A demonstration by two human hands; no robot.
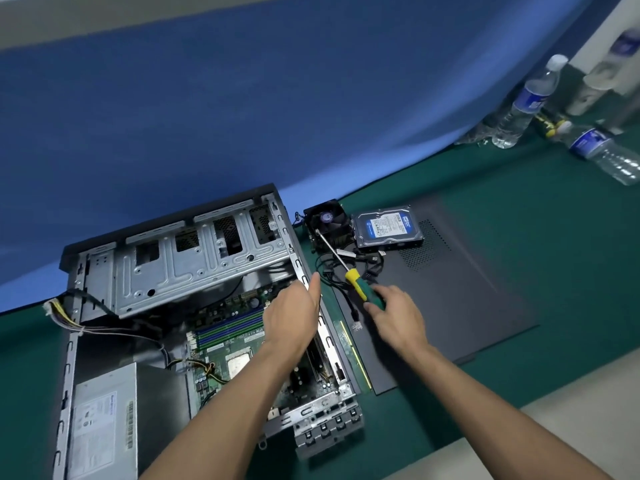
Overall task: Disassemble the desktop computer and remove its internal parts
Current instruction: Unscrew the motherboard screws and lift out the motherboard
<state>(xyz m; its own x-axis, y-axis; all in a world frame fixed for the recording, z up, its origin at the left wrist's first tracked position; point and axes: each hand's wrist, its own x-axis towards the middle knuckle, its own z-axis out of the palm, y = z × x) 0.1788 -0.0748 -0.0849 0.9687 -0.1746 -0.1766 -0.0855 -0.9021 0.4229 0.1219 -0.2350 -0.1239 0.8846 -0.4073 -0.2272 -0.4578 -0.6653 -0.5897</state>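
Green matting covers the bench [519,209], backed by a blue cloth. On it the case [145,271] lies open, board [228,334] and power supply [100,420] still inside. Right of the case, on the removed side panel [467,289], sit the fan [325,220] and drive [388,225]. The right hand [394,317] grips the screwdriver [353,275] just right of the case; the left hand [294,313], fingers relaxed, hovers over the board. Next is probably unscrewing the board, which calls for seating the tip squarely.
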